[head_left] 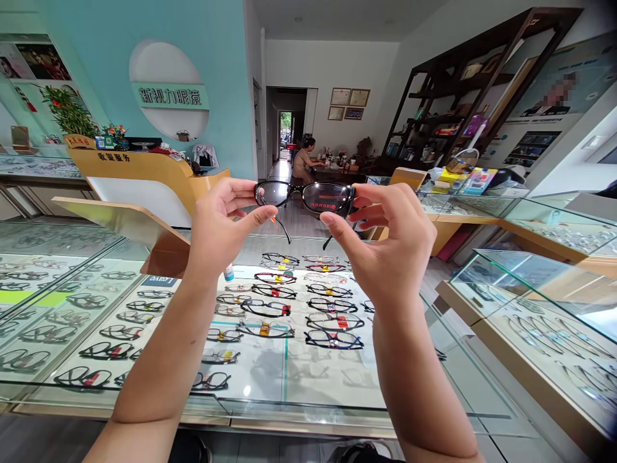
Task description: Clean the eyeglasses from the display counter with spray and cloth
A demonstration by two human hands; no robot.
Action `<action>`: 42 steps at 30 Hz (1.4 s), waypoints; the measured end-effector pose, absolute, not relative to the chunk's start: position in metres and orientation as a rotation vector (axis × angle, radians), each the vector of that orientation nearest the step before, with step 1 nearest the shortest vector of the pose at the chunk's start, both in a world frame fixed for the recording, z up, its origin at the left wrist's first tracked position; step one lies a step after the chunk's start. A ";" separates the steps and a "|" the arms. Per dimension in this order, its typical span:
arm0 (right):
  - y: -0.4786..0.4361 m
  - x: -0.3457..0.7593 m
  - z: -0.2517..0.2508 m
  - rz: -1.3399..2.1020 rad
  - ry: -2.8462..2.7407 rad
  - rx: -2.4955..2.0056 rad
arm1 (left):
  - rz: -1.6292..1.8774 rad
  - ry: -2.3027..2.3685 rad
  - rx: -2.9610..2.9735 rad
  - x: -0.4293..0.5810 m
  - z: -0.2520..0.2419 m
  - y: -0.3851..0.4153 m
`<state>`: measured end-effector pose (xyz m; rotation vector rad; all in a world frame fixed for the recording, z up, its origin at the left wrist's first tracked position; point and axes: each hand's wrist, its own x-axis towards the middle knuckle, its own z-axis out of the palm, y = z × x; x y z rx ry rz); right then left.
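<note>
Both my arms reach forward over a glass display case, holding up a pair of black-framed eyeglasses (304,197). Lettering shows on the right-hand lens, and the temples hang down and point toward the case. My left hand (224,225) pinches the left end of the frame between thumb and fingers, close to a small orange tag (273,220). At the other end, my right hand (390,235) grips the frame's corner the same way. Below them, rows of eyeglasses with coloured tags, such as a dark blue pair (333,339), lie in the case.
The glass display case (308,406) runs across in front of me; a tilted wooden board (125,222) stands on its left. Another glass case (540,308) is at right. Behind are a wooden counter (178,170), a seated person (303,164) and dark shelves (448,90).
</note>
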<state>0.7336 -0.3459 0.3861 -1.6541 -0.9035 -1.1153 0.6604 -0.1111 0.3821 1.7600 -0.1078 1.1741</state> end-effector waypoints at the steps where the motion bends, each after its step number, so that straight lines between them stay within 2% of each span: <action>1: -0.346 0.734 0.386 -1.116 -0.906 -1.651 | 1.164 -0.110 1.756 0.661 0.382 -0.110; 7: -0.346 0.733 0.386 -1.100 -0.913 -1.639 | 1.167 -0.141 1.761 0.664 0.381 -0.107; 20: -0.354 0.746 0.387 -0.791 -0.907 -1.762 | 1.663 -0.024 1.936 0.651 0.380 -0.133; 28: -0.354 0.749 0.386 -0.814 -0.903 -1.769 | 1.883 -0.122 1.958 0.655 0.380 -0.135; 42: -0.348 0.741 0.385 -1.029 -0.930 -1.674 | 1.596 -0.166 1.815 0.674 0.369 -0.134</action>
